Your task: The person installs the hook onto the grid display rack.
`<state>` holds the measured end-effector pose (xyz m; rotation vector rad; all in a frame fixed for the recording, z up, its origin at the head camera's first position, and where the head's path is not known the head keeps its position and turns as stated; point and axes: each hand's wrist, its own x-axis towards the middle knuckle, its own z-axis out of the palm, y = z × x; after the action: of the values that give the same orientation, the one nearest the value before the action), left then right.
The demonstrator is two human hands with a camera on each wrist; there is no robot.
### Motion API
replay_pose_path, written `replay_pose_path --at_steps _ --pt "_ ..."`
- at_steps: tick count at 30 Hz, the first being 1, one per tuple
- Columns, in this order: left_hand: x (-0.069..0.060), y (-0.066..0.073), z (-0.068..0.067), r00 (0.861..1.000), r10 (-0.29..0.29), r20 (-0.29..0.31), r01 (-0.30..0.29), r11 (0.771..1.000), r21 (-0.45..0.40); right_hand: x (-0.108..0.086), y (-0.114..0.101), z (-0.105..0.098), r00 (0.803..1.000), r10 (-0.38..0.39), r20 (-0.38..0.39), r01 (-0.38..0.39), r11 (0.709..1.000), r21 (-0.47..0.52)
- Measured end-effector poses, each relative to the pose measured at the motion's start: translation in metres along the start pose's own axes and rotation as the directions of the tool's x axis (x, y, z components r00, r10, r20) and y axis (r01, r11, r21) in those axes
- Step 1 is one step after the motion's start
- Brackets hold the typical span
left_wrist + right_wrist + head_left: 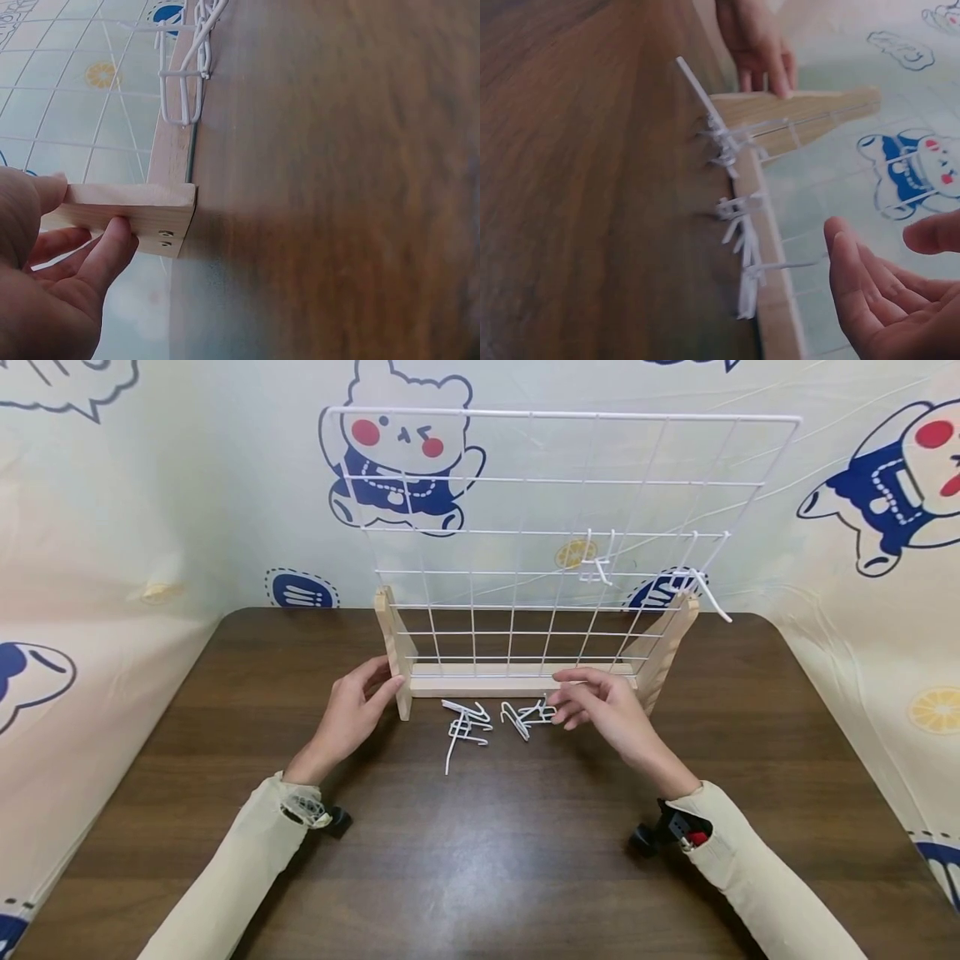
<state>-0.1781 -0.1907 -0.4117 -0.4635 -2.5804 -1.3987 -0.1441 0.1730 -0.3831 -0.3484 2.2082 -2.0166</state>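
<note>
A white wire grid rack (510, 607) stands on the table in a pale wooden base with two side panels. My left hand (352, 714) grips the left side panel (135, 196), thumb on its front edge and fingers against its outer face. In front of the base lie loose white wire hooks in two small tangles, a left tangle (467, 727) and a right tangle (525, 717). My right hand (607, 706) hovers beside the right tangle, thumb and fingers apart with nothing between them in the right wrist view.
Two white hooks hang on the grid's right half, an inner hook (596, 564) and an outer hook (705, 583) whose arm juts forward. Brown wood tabletop (480, 843) spreads in front. A patterned cloth (247, 485) with cartoon figures surrounds the table at the back and sides.
</note>
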Motion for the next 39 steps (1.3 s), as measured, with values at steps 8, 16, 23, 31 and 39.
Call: replay_pose_path --at_steps 8,16,23,31,39 --pt "0.0 -0.002 0.001 1.0 0.021 -0.015 -0.021 1.0 0.001 0.006 0.024 0.004 0.989 0.111 0.093 -0.108 0.993 -0.044" --pt "-0.002 -0.002 0.002 1.0 0.012 -0.01 -0.012 1.0 -0.017 0.006 0.033 0.004 0.99 0.093 0.109 -0.076 0.985 -0.156" --pt "-0.001 -0.003 0.001 1.0 0.021 -0.016 -0.021 1.0 -0.021 0.007 0.032 0.001 0.994 0.033 0.1 0.0 0.948 -0.319" --pt "0.001 -0.003 0.0 0.999 0.036 -0.017 -0.036 0.999 -0.003 0.006 0.024 -0.009 0.993 0.028 0.117 0.026 0.901 -0.433" --pt "-0.001 -0.004 0.001 1.0 0.027 -0.015 -0.027 1.0 -0.002 0.006 0.021 -0.017 0.989 0.001 0.151 0.083 0.831 -0.549"
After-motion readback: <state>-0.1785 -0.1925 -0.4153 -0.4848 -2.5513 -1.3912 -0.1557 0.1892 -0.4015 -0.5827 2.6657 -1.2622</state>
